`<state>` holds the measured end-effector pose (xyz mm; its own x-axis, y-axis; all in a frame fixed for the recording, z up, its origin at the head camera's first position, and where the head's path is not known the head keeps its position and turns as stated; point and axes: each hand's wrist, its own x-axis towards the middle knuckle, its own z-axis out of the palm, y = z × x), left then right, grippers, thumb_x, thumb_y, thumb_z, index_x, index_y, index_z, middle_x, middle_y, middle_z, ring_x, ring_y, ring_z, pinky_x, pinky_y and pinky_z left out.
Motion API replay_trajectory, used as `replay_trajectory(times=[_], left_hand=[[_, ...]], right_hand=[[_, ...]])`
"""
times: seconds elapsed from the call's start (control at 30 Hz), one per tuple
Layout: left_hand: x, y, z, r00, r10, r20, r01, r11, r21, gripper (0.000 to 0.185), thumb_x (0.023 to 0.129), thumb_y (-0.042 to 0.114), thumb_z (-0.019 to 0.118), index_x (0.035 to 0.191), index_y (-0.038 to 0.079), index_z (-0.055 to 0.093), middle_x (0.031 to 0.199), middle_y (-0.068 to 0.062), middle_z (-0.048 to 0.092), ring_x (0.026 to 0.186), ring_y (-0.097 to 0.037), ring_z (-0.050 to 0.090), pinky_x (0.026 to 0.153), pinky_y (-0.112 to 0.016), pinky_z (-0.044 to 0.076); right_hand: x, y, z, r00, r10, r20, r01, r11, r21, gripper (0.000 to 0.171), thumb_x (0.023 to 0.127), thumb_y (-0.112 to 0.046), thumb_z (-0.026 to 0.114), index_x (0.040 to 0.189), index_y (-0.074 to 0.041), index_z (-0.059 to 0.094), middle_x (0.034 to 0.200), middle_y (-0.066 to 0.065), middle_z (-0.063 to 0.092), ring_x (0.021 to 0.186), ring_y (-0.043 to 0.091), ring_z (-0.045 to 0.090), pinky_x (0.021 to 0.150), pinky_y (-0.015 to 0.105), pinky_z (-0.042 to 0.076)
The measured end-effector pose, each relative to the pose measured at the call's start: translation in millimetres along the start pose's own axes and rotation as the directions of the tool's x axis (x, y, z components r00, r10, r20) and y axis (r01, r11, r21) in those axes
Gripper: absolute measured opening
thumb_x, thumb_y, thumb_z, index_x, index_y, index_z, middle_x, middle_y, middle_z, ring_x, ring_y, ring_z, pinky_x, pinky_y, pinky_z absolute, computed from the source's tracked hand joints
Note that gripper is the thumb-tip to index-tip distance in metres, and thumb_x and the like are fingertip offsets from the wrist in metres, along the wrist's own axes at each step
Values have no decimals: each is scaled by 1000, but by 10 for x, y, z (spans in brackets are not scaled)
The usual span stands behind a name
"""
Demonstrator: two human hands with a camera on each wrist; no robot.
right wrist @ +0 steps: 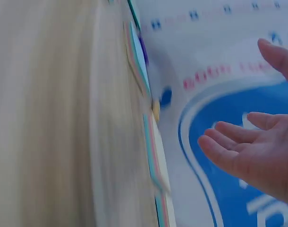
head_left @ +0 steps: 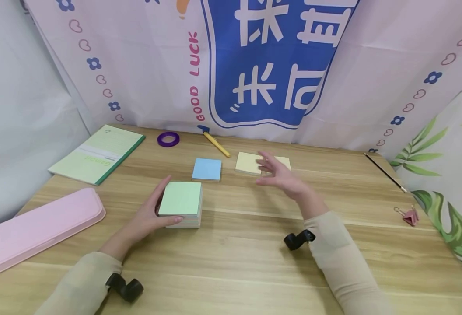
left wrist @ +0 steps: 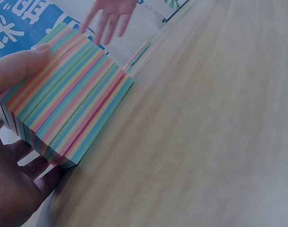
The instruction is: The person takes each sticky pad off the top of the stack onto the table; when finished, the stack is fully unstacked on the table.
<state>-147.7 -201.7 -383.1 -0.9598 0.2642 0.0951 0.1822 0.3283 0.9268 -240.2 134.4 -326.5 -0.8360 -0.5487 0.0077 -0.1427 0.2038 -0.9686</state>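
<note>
A tall block of sticky notes (head_left: 181, 199) with a pale green top stands on the table, and my left hand (head_left: 150, 214) grips it from its left side. Its striped layers of pink, yellow, blue and green (left wrist: 73, 94) show in the left wrist view, the thumb lying along one face. Over the pale yellow sticky notes (head_left: 248, 163) my right hand (head_left: 282, 177) hovers with fingers spread and nothing in it. It partly covers these notes in the head view. A thin blue sticky note pad (head_left: 207, 169) lies between the two hands, farther back.
At the left are a pink pencil case (head_left: 42, 232) and a green notebook (head_left: 97, 153). A purple tape roll (head_left: 168, 139) and a yellow pen (head_left: 217, 145) lie by the back cloth. To the right are a thin black stick (head_left: 384, 172) and a pink binder clip (head_left: 409, 216).
</note>
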Motion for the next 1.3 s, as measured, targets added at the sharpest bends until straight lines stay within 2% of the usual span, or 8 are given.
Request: replay_trajectory(times=[0.23,0.43,0.57,0.8,1.0,1.13,1.2,1.3], left_hand=[[5,0,13,1000,-2,-1,2,1000,-24,97,68,17,73,137,35,8,141,-13,8,125,-29,11,98,-49,10],[-4,-13,10,1000,-11,-5,11,1000,-13,97,69,18,73,137,36,7,140,-13,11,123,-30,15,97,-51,12],[0,-16,9,1000,-17,4,17,1000,-11,96,69,19,73,137,37,7,140,-13,11,123,-30,15,97,-51,13],[9,-12,3,1000,-16,12,16,1000,-15,96,70,19,73,137,38,6,139,-13,13,123,-30,16,97,-48,15],[28,-10,12,1000,-2,22,3,999,-34,100,69,15,73,139,28,2,136,-19,19,123,-30,18,99,-44,15],[26,-5,-2,1000,5,14,-5,1000,-2,102,68,15,74,139,23,1,135,-23,20,122,-34,20,98,-45,17],[23,-4,-14,1000,6,8,-6,999,39,102,67,17,74,139,22,2,135,-24,19,122,-35,21,97,-46,18],[18,0,-23,1000,-1,-1,1,994,105,102,66,22,75,139,23,3,135,-24,20,121,-37,21,96,-49,18]], right_hand=[[111,-95,664,973,-77,218,80,997,-4,88,73,-7,68,139,-21,11,138,13,22,122,32,24,96,44,24],[199,-71,1082,964,-55,261,62,998,-19,93,71,-11,70,139,-21,7,139,14,18,122,26,25,95,42,27],[235,-41,1231,968,-50,247,69,995,-70,96,69,-15,72,139,-18,7,139,8,18,119,20,28,93,40,30],[266,-11,1294,976,-89,199,119,982,-144,86,69,-14,73,136,-12,18,129,5,32,115,19,33,91,37,34],[111,-210,1227,980,-59,188,78,992,-98,81,69,-3,69,132,-2,18,121,14,38,110,26,38,90,39,35],[15,-223,1121,984,7,178,-17,998,58,82,70,7,65,133,-4,13,115,16,43,100,25,47,84,33,40],[-7,-136,1044,982,22,185,-57,981,186,83,70,13,61,134,-7,11,116,17,43,98,25,50,81,32,42],[-35,11,899,980,9,198,-78,935,346,85,68,20,56,133,-12,11,121,20,40,98,29,51,78,34,44]])
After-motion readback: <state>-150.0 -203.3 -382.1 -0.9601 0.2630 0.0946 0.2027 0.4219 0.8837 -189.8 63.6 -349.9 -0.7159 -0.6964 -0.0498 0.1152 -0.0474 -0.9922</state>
